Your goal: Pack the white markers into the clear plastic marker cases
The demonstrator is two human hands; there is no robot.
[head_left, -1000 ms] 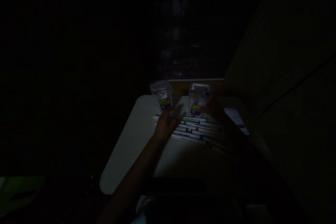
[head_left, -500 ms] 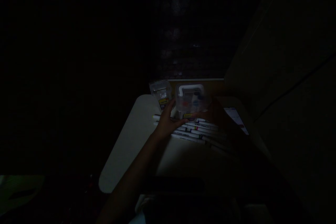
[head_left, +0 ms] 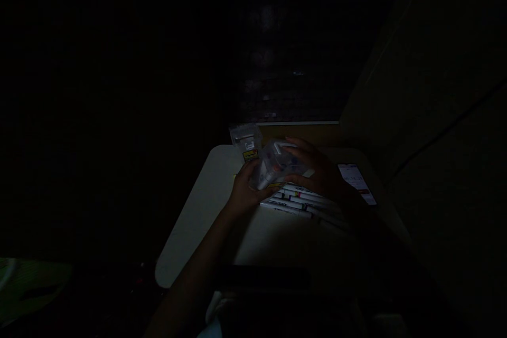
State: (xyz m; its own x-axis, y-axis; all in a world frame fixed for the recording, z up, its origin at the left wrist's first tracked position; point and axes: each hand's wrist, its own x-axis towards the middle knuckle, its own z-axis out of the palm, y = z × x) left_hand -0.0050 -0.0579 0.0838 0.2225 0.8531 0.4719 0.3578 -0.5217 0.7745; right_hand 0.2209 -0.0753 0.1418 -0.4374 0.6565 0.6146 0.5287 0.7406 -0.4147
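Between my two hands a clear plastic box [head_left: 273, 166] with a white handle is held tilted, its lid side turned to the right. Small coloured items show dimly through its walls. My left hand [head_left: 244, 190] grips the lower left side, thumb along the bottom. On the right, my right hand [head_left: 312, 169] is curled over the lid end and handle, thumb below. Several white markers [head_left: 291, 206] lie in a row on the table under the box. A second clear box [head_left: 247, 142] with a yellow label stands just behind my left hand.
A phone [head_left: 356, 185] with a lit screen lies at the right of the small white table [head_left: 190, 216], whose corners are rounded. Behind the table rises a dark wall [head_left: 273, 63]. The surroundings are very dark.
The box has tipped over from nearly upright, with its handle end swinging right. My right hand has moved from its lower side up over the lid.
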